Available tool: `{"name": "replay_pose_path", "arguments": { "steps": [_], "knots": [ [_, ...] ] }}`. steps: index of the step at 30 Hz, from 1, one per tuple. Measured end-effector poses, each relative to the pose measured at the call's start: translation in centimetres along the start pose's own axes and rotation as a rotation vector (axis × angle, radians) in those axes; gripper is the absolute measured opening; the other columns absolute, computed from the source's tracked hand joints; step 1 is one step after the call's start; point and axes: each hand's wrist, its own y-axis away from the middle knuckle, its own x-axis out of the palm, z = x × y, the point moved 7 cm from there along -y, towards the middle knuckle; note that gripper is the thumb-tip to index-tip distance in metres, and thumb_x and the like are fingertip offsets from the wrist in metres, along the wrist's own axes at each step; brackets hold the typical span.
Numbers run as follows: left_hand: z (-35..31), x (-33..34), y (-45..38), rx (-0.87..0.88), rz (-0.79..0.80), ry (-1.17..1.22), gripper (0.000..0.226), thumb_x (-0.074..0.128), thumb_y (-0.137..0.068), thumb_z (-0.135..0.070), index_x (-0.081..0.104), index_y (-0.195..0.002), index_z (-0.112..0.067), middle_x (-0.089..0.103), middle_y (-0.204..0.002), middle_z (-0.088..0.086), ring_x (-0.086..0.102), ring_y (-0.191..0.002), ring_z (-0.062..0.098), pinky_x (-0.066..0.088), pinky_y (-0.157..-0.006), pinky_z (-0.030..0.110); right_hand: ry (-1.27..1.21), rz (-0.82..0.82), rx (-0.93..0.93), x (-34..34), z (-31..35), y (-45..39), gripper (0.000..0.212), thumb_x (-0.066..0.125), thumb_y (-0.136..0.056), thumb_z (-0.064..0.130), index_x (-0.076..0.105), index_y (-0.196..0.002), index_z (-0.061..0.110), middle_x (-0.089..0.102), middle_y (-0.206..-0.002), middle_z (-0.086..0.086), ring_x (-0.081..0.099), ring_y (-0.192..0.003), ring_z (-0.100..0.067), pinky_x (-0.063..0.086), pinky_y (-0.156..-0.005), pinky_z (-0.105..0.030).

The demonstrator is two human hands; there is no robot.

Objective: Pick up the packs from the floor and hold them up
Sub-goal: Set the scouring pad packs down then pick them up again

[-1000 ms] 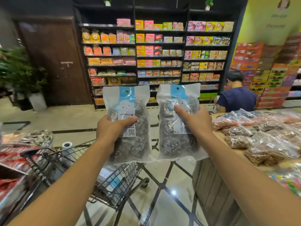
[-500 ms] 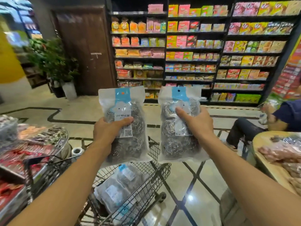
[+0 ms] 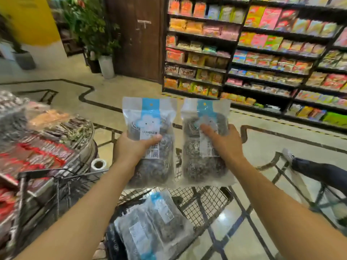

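Two clear packs of steel scourers with blue header strips are held up side by side in front of me. My left hand grips the left pack, thumb across its white label. My right hand grips the right pack, thumb on its front. Both packs hang upright above the wire shopping cart. More packs of the same kind lie inside the cart.
A display stand with bagged goods is at my left, a roll of tape beside it. Snack shelves fill the back right, next to a brown door and potted plants. A person's leg and shoe are at the right.
The view has swung left and tilted down. The packs sit lower and now hang over the cart. The table at the right and the seated person have mostly left the view.
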Motion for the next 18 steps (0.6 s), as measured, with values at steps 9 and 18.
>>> {"name": "replay_pose_path", "arguments": {
  "steps": [9,18],
  "knots": [
    [12.0,-3.2,-4.4,-0.196,-0.251,-0.051,0.093,0.097,-0.028,-0.065,0.074,-0.110,-0.028,0.080,-0.100,-0.009,0.076,-0.094,0.016,0.061,-0.090,0.045,0.063,0.337,0.021,13.6,-6.5,-4.4,0.070,0.083,-0.075,0.061,0.061,-0.125,0.017,0.065,-0.113,0.002,0.064,-0.101,-0.021,0.047,-0.075,-0.030],
    [27.0,-5.6,0.6,-0.490,-0.451,-0.057,0.064,0.100,-0.060,-0.028,0.073,-0.117,-0.018,0.079,-0.103,-0.004,0.074,-0.097,0.017,0.057,-0.090,0.034,0.139,0.684,0.098,25.0,-17.0,-1.0,0.065,0.088,-0.072,0.057,0.064,-0.120,0.021,0.071,-0.098,0.012,0.070,-0.091,-0.010,0.061,-0.081,-0.035]
  ]
}}
